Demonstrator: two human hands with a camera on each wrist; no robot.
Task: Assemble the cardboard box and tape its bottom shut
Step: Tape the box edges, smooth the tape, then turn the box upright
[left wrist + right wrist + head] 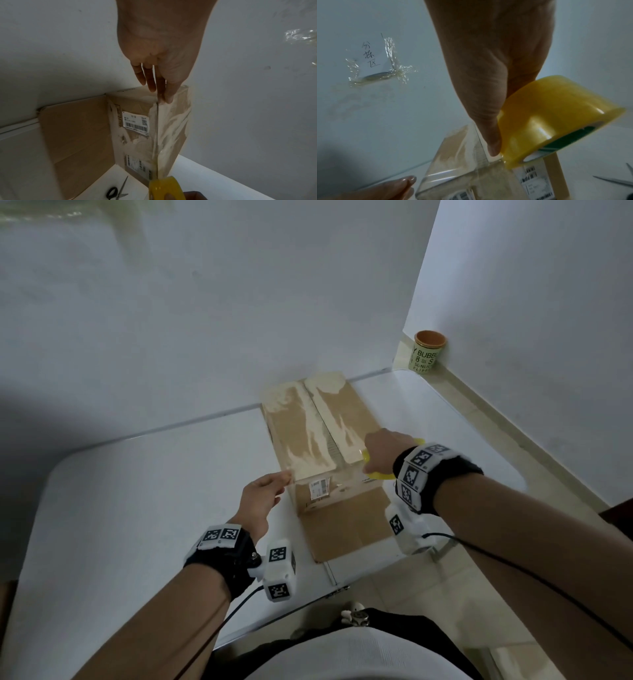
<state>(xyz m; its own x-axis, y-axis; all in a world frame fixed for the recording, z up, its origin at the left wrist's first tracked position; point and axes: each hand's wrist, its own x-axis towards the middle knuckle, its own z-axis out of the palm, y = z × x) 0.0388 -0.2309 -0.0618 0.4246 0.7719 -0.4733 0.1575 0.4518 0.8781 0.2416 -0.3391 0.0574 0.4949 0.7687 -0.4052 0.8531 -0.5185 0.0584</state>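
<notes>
**Caller:** Both hands are busy. Your left hand (262, 501) pinches the free end of the clear tape strip (440, 174) at the near left corner of the brown cardboard box (318, 426), and your right hand (385, 451) is wrapped round the yellow roll of packing tape (544, 121) at the near right corner, thumb down on the box top.

**Analyst:** And that box sits on the white table (137, 508) against the wall, flaps closed on top, one loose flap lying flat toward you. The trouble, as I see it, is that stretched strip: let it sag or twist and it'll stick to itself, or land crooked off the edge.

**Caller:** You'd also need a third hand for the black-handled scissors (118, 192) lying by the box.

**Analyst:** Containers? The box is closed, so I can't tell its contents. The pale green paper cup (428, 352) in the far corner shows an orange inside; anything in it is hidden.
</notes>
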